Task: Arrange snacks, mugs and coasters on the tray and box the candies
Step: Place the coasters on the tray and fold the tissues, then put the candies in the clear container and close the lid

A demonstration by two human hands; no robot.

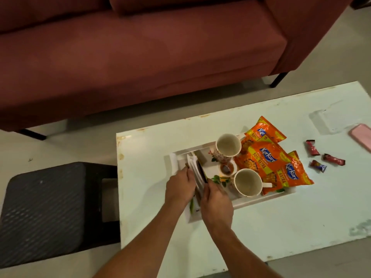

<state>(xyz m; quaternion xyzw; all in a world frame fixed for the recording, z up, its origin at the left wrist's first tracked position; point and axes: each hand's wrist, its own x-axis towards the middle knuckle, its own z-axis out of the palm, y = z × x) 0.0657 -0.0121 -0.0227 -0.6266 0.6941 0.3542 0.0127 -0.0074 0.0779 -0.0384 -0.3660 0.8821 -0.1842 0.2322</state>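
Nearest the camera, two bare forearms reach out over the pale counter [251, 227] to the left end of the white tray [259, 200]. The left hand [180, 186] and the right hand [215, 205] are both closed on a stack of flat square coasters [197, 172], which stands on edge between them, tilted, inside the tray's left end. Just right of the hands, a cream mug [248, 182] stands upright on the tray with its handle pointing right. Beside it sits a small round dish [227, 169] with something dark in it, and beyond that a second mug [227, 146], floral on its side. Orange Kurkure snack packets [267, 159] overlap along the tray's right side. Farther right, three wrapped candies [321, 157] lie loose on the counter, well apart from the tray, and a pink phone [361, 137] lies at the frame's edge. Behind the counter stands a maroon sofa [130, 57]; a dark stool [44, 209] sits on the floor to the left.
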